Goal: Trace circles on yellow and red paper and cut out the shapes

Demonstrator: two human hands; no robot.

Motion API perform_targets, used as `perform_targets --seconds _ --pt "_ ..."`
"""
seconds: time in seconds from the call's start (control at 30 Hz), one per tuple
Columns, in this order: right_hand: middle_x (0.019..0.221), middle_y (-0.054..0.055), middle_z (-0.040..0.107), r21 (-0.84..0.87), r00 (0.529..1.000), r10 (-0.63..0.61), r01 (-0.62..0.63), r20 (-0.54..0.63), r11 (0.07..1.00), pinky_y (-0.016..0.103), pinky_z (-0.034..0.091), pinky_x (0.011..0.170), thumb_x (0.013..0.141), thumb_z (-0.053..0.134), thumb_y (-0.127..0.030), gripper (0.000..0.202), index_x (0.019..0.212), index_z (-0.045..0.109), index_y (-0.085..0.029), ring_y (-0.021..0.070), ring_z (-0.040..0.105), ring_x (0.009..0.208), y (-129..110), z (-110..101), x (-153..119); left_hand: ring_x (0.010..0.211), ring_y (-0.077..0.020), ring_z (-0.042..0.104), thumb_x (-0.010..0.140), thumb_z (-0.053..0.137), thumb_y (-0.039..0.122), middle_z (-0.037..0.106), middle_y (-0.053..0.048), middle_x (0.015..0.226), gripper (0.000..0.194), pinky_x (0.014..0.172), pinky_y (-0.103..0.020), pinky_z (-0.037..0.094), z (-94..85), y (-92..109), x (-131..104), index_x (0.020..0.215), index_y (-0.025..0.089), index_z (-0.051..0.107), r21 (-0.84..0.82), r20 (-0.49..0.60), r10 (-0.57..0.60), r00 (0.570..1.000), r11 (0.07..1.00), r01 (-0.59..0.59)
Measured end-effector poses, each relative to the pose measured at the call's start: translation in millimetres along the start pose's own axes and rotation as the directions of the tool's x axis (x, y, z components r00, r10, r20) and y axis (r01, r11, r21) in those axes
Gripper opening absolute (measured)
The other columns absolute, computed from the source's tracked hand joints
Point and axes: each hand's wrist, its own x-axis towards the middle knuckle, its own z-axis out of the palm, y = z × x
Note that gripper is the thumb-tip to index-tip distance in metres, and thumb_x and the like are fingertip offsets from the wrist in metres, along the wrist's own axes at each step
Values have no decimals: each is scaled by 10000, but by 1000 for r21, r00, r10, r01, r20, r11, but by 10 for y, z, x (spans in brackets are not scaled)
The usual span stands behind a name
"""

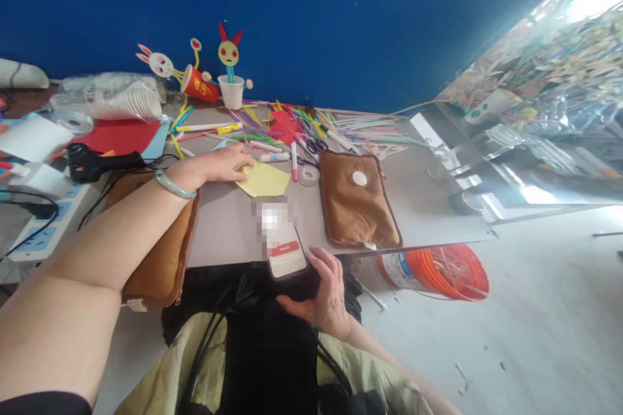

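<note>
My left hand, with a pale bangle on its wrist, reaches across the table to a yellow sheet of paper. Its thumb and fingers close on the paper's left edge; the fingertips are partly hidden. Near the table's front edge lies a smartphone with a lit screen, its upper part blurred out. Beside the phone's lower right corner is my right hand, thumb and fingers apart with nothing between them. Just past the paper are a roll of clear tape, a pink-capped marker and purple-handled scissors.
Brown pouches lie right and left, the left one under my forearm. A glue gun and power strip are at left. Behind are pipe cleaners and paper-cup puppets. An orange bucket lies on the floor.
</note>
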Motion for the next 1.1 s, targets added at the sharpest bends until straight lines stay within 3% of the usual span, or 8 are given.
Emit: perform_targets --seconds 0.2,0.47,0.7,1.1 --pt "1333 241 530 -92 989 101 -92 103 992 575 480 948 645 749 -756 1192 1524 237 -136 415 545 1189 -149 106 183 1095 -255 555 846 520 432 507 -89 1179 504 986 -343 453 21 -42 15 1294 225 619 11 -2 22 1000 1000 -22" --pt "1312 220 552 -129 976 158 -139 152 982 558 459 950 708 718 -731 1156 1551 198 -136 389 541 1154 -154 74 254 1079 -255 569 845 513 447 499 -90 1194 536 952 -335 462 16 -22 15 1324 227 607 5 1 -6 1000 1000 6" --pt "1314 231 559 -124 975 136 -115 177 986 554 459 927 675 692 -794 1252 1568 142 -110 393 531 1139 -137 111 321 1082 -256 568 840 525 448 513 -81 1171 512 993 -345 450 37 -55 32 1288 228 636 15 -17 19 1000 1000 -19" --pt "1273 184 598 -169 934 202 -157 294 973 521 509 919 773 702 -414 994 1574 186 -133 350 567 1075 -92 -142 438 1095 -255 564 832 526 441 514 -87 1202 534 980 -335 447 -12 8 4 1309 221 618 -7 7 -15 1000 1000 16"
